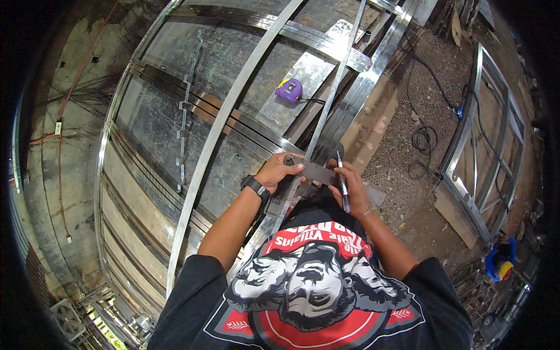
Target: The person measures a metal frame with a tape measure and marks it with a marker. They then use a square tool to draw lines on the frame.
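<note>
My left hand (281, 174) presses thumb and fingers onto a flat grey steel square (318, 172), which lies across a narrow metal bar (325, 111). The square's long end runs on under my right hand, and part of it is hidden there. My right hand (348, 178) grips a slim pen-like marker (343, 189), its dark tip pointing up and away from me, just above the square. A purple and yellow tape measure (289, 90) sits farther off on a pale metal plate (303, 81).
A large frame of shiny metal tubes (224, 116) spreads over a dark worktop to the left. Right of it, a black cable (424, 140) lies coiled on gravelly ground. Beyond stands another welded metal frame (461, 157). A blue, red and yellow item (501, 261) is at lower right.
</note>
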{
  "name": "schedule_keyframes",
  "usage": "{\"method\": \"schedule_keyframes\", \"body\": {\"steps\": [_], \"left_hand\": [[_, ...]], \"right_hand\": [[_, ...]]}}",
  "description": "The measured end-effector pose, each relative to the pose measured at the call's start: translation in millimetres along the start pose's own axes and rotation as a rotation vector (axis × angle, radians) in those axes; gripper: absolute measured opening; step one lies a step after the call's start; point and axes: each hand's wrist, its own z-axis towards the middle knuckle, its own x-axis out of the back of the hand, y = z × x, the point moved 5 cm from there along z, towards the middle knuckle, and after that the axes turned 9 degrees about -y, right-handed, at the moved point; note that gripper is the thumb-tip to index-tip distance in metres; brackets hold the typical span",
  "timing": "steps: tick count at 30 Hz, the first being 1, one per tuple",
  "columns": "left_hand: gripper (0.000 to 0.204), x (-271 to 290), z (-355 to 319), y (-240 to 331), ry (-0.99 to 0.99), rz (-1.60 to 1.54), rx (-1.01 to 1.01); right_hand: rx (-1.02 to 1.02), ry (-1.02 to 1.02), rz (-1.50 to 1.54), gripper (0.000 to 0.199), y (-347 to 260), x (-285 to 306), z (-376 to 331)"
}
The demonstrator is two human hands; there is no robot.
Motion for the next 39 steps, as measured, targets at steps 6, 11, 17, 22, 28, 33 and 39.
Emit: {"method": "schedule_keyframes", "body": {"steps": [6, 11, 17, 22, 28, 33, 39], "left_hand": [[0.039, 3.1, 2.1, -4.6, -0.004, -0.021, -0.004], [0.036, -1.2, -1.9, -2.5, 0.021, 0.007, 0.037], [0.035, -4.5, -1.2, -3.1, 0.02, 0.035, 0.024], [0.034, -6.3, -2.3, -2.7, 0.017, 0.017, 0.04], [0.035, -2.7, -2.4, -6.5, 0.023, 0.001, 0.038], [0.034, -4.5, -3.4, -4.5, 0.023, 0.006, 0.038], [0.036, -4.0, -2.4, -5.2, 0.005, -0.006, 0.037]], "right_hand": [[0.002, 0.06, 0.014, 0.046, -12.4, 12.9, 3.0], [-0.395, 0.058, 0.907, 0.021, -14.8, 5.9, 29.8], [-0.465, -0.061, 0.992, 0.018, -4.0, -13.0, 45.5], [-0.486, -0.026, 0.997, 0.017, 4.6, -18.6, 41.4], [-0.506, -0.067, 0.974, 0.017, 5.6, -18.5, 43.3], [-0.495, -0.084, 0.927, 0.016, 2.1, -14.6, 46.2], [-0.48, -0.087, 0.819, 0.019, 9.6, -9.6, 38.9]]}}
